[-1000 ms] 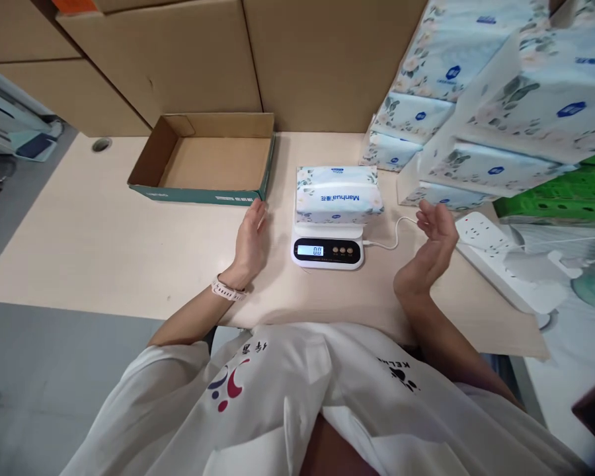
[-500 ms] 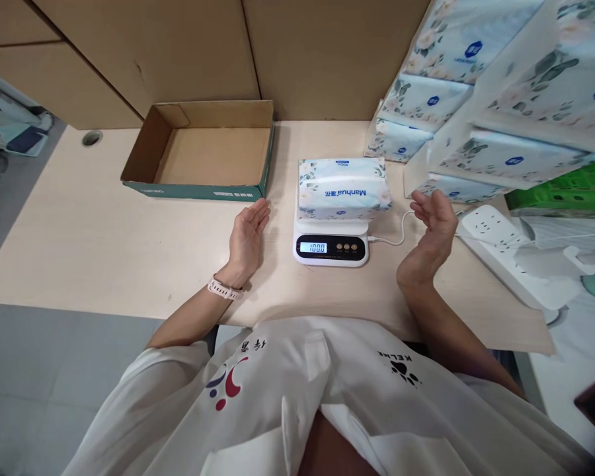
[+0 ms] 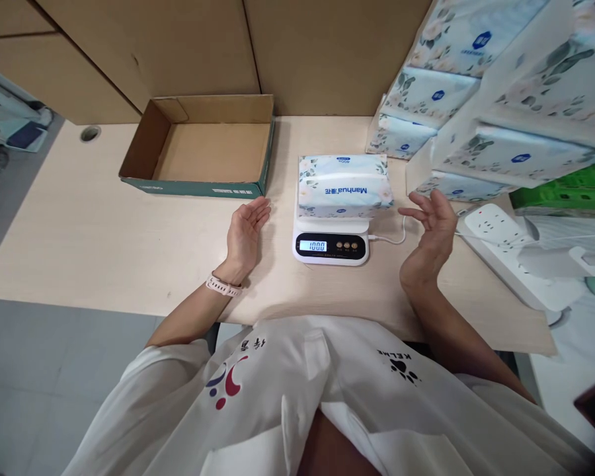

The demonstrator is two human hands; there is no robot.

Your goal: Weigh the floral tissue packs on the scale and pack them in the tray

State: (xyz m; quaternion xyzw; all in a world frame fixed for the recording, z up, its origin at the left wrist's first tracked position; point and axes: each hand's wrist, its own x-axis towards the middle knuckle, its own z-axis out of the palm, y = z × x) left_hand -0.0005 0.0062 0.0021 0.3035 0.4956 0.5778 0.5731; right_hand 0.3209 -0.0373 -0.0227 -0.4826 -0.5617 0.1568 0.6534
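Observation:
A floral tissue pack [image 3: 344,186] lies on a small white scale [image 3: 331,245] whose lit display reads 100.0. My left hand [image 3: 244,231] rests on the table just left of the scale, palm up, fingers open and empty. My right hand [image 3: 429,231] is raised to the right of the scale, fingers spread, holding nothing and pointing toward the tissue pack without touching it.
An empty open cardboard box [image 3: 204,147] sits at the back left of the table [image 3: 89,225]. Stacked tissue packs [image 3: 476,99] tower at the right. A white power strip [image 3: 506,248] lies at the right, with the scale's cable [image 3: 399,231] beside it. Large cartons [image 3: 178,46] line the back.
The scale's reading went from 0.0 to 100.0. My left hand turned from resting on its edge to palm up. My right hand's fingers spread out toward the pack.

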